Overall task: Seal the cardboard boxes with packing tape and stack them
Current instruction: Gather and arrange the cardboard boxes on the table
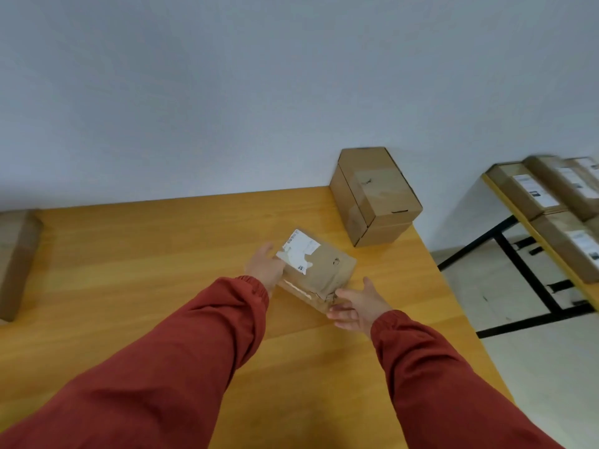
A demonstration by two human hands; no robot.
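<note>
Two red sleeves (pixel 201 335) reach forward over the wooden counter (pixel 146 270). The right hand (pixel 358 306) is spread open, thumb raised, its straight fingers (pixel 338 314) touching the near right corner of a small cardboard box (pixel 327 270). The left hand (pixel 264 267) lies flat against the box's left end, fingers extended rather than curled; its thumb is hidden.

The box sits between the hands, right of the counter's middle. Whether it rests fully on the wood cannot be told. Its long axis runs diagonally, from the far left end by the left hand to the near right end by the right hand. It is brown and worn. A torn white label (pixel 299 251) covers the left part of its top, glossy tape shows on its surface, and the near side is crumpled.

Farther off, at the counter's far right corner, stands a stack of two boxes (pixel 376 196) with tape across the front. Another brown box (pixel 16 260) lies at the left edge. Beyond a gap to the right, a second table (pixel 518 215) carries several labelled boxes (pixel 531 189), blurred.
</note>
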